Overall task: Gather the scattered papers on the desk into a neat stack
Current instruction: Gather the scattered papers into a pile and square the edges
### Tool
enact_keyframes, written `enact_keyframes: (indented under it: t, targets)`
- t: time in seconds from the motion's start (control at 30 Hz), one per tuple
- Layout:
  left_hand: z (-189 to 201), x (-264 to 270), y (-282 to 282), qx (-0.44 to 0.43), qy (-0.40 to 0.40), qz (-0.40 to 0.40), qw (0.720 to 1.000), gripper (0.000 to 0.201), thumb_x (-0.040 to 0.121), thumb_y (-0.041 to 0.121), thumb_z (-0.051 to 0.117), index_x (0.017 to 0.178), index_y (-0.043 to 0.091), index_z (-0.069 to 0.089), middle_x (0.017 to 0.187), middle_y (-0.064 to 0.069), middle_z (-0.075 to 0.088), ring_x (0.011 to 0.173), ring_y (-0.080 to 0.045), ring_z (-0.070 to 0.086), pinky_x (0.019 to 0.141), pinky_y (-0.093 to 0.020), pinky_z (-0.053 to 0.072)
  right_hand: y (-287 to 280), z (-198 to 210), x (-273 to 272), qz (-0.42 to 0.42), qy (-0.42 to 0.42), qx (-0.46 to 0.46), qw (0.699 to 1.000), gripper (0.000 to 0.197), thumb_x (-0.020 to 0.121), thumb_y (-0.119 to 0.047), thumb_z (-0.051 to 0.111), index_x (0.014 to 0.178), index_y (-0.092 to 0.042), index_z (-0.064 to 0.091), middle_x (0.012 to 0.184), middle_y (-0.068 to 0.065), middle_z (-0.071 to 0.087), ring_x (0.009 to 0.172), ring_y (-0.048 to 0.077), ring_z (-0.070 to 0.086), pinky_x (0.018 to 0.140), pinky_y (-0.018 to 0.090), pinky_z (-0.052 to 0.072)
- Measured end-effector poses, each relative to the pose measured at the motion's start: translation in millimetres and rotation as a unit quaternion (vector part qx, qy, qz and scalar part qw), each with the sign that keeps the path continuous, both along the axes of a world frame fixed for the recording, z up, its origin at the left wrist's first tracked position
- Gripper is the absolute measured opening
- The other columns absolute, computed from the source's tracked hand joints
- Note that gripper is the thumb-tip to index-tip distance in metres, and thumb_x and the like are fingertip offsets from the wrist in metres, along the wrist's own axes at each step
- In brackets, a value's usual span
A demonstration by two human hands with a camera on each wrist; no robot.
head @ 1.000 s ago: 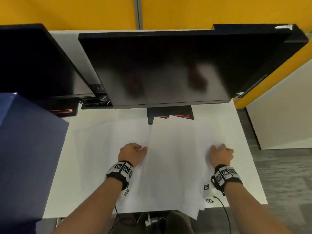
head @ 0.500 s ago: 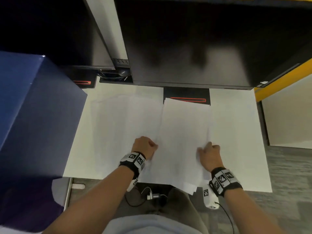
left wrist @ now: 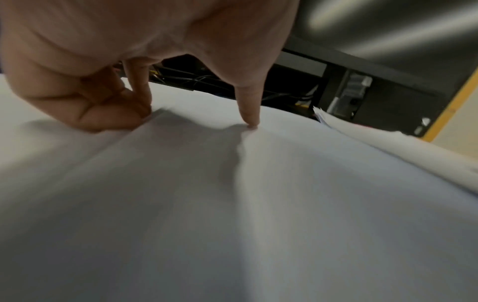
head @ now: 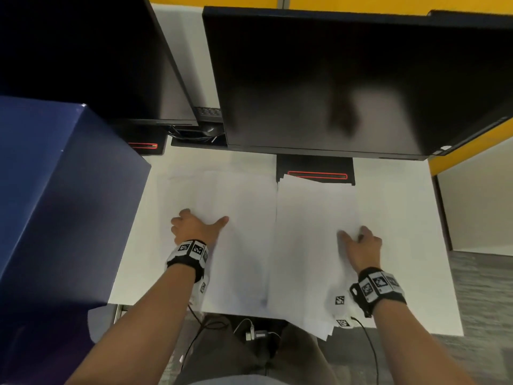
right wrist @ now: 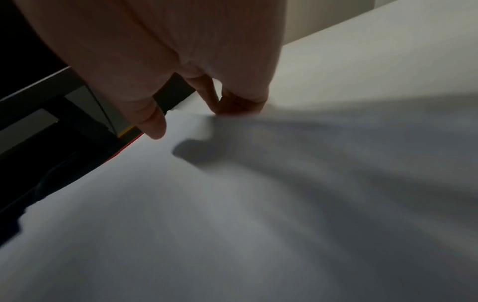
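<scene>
A pile of white papers (head: 311,240) lies on the right half of the white desk (head: 410,245) and overhangs its front edge. My right hand (head: 354,237) is at the pile's right edge. Its curled fingers (right wrist: 238,106) bunch the paper (right wrist: 232,204) there, and its thumb hovers just above. More loose sheets (head: 222,195) lie spread on the left. My left hand (head: 198,220) is on their left side, with curled fingertips (left wrist: 134,114) tucked at a sheet's edge. The thumb presses down on that sheet (left wrist: 258,204).
Two black monitors (head: 347,79) stand across the back; one stand base (head: 316,173) touches the pile's far end. A large blue box (head: 55,204) blocks the left side. Cables (head: 249,329) hang under the desk's front edge.
My left hand has left the pile's left edge and moved left onto the spread sheets. My right hand has stayed at the pile's right edge, and the pile looks squarer.
</scene>
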State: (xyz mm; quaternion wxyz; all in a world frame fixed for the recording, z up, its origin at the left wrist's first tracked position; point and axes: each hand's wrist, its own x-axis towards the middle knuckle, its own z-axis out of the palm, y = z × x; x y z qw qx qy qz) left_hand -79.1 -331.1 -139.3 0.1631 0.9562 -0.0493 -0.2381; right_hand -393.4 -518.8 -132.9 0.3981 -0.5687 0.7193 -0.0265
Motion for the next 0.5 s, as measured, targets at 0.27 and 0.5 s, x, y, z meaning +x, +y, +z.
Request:
enact_keyframes:
  t: [0.27,0.5]
  targets:
    - [23,-2,-5,-0.079,0.024,-0.073,0.994,0.049,0.085,0.046,0.071,0.116,0.009,0.063,0.106,-0.002,0.069,0.1,-0.028,0.064,0.085,-0.031,0.048,12,-7,22,0.073,0.065,-0.03,0.995,0.086,0.081,-0.036,0.072,0.149,-0.008,0.027,0.141,0.021,0.032,0.13,0.041,0.032,0.105,0.051,0.037]
    - [112,26,15,-0.249,-0.016,-0.171,0.953,0.032,0.084,0.034,0.078,0.109,0.017,0.068,0.098,0.004,0.073,0.087,-0.014,0.068,0.078,-0.027,0.052,17,16,41,0.149,0.123,-0.114,0.975,0.1,0.075,-0.062,0.069,0.15,-0.013,0.025,0.147,0.017,0.03,0.133,0.037,0.032,0.11,0.052,0.033]
